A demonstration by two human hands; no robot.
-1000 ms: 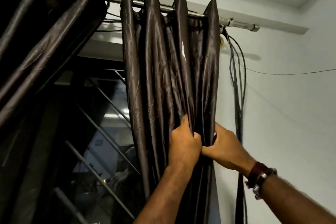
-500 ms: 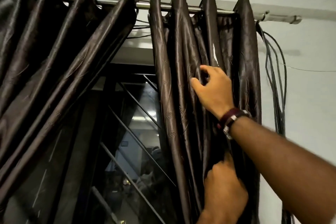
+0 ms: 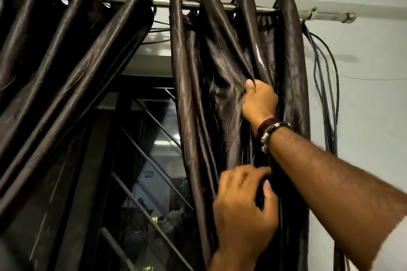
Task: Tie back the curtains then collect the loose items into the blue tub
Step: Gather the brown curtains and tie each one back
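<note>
Right hand (image 3: 259, 100) fisted on a pleat of the dark brown satin eyelet curtain (image 3: 220, 94), hanging from the steel rod (image 3: 176, 3). Left hand (image 3: 244, 207) pinches folds lower down (probably bunching them for tying). Blue tub not in view.

right curtain (image 3: 220, 77) is hung from the rod (image 3: 191, 4), bunched in folds | a fold is pinched high up by the right hand (image 3: 259, 101) (dark bands are worn on its wrist) | lower folds are gripped by the left hand (image 3: 244, 207) | left curtain (image 3: 72, 68) is pulled aside | cables (image 3: 326, 94) are hung by the wall
</note>
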